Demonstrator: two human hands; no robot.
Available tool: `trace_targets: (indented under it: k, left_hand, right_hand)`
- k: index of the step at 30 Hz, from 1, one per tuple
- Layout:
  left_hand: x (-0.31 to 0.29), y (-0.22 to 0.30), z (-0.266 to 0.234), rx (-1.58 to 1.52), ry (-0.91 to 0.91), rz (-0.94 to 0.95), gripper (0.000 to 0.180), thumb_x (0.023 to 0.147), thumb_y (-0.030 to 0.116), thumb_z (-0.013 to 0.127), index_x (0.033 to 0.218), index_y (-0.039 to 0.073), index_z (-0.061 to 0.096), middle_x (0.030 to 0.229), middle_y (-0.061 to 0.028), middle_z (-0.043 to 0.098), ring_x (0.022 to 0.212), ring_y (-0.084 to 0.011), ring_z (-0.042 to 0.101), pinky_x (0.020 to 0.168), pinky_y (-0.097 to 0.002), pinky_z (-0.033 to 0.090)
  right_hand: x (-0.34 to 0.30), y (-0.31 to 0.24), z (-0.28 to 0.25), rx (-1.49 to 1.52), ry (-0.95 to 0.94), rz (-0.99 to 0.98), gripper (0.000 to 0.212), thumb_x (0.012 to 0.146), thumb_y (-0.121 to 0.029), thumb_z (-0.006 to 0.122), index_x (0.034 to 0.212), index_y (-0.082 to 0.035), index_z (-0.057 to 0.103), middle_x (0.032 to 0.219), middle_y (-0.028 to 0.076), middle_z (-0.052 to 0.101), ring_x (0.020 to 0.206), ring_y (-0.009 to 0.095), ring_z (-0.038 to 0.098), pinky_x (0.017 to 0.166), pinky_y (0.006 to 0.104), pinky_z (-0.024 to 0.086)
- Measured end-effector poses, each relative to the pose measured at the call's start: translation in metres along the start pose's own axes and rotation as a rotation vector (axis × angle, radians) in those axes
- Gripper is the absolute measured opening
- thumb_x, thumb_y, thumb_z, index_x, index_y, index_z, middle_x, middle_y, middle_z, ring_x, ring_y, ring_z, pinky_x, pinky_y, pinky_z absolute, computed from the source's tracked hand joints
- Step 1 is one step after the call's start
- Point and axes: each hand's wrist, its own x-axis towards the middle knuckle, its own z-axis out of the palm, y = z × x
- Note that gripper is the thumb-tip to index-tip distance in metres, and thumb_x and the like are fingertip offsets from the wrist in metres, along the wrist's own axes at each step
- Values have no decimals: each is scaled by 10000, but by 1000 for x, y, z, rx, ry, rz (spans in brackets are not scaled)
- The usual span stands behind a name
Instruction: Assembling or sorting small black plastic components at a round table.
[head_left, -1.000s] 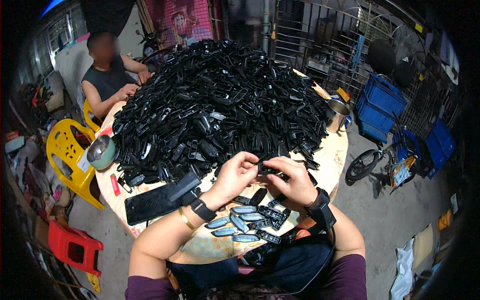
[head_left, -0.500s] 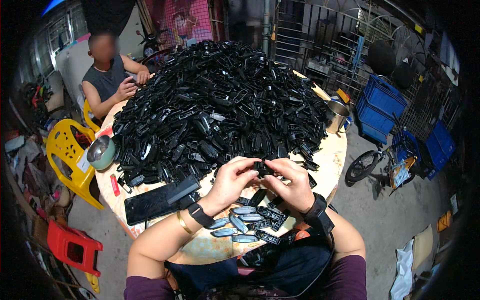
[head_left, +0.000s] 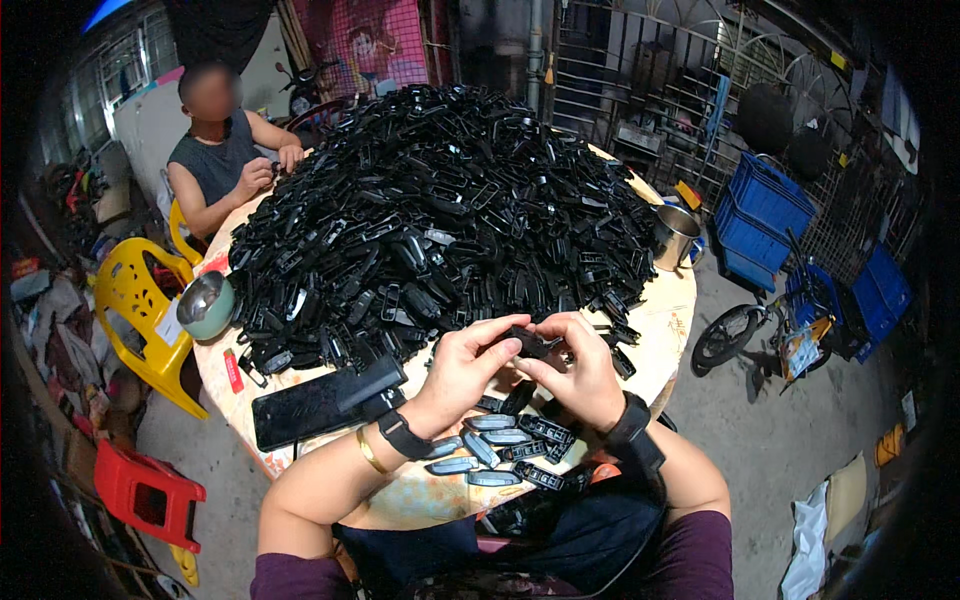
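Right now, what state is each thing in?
Left hand: closed on black part
Right hand: closed on black part
Black part: held between both hands
Black pile: heaped loose
Grey pieces: lying loose
Phone-like device: screen dark
Metal cup: upright
Green bowl: open side up
Blue crates: stacked

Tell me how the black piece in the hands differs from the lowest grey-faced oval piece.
Colour: the visible part of the black piece is dark; the grey-faced oval piece is mostly pale grey.
Support: the left hand and right hand hold the black piece; the grey-faced oval piece lies on the table.
Both are small.
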Motion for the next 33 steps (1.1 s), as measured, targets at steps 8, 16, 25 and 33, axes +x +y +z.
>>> trace_targets:
  k: [8,16,25,33]
  left_hand:
    - [-1,17,-9,152,-208,87,235,893,34,572,1115,8,648,1056,-74,641,896,-98,616,767,-232,507]
    - [5,17,-11,517,-155,80,309,885,150,619,1169,32,594,844,-60,662,776,-115,625,675,-272,499]
    - [14,-15,2,914,-518,424,265,904,255,566,1063,65,660,1246,-198,507,1170,-361,422,994,-422,370]
    - [29,-28,13,1020,-751,334,510,966,427,429,1315,60,493,1491,-217,255,1400,-426,115,1112,-538,174]
  right_hand:
    - [-6,-2,-2,112,-144,53,231,762,-173,745,863,15,656,744,154,635,678,284,619,602,338,482]
    - [17,29,-26,-229,-248,-50,299,713,-7,595,1007,-27,642,1009,143,650,926,326,602,851,404,487]
    - [33,117,-29,-641,-73,-40,488,648,101,570,1114,-41,602,1071,113,620,914,314,550,820,380,488]
    - [31,106,-24,-408,121,-40,306,710,12,657,1010,-24,615,937,91,636,823,254,607,727,343,500]
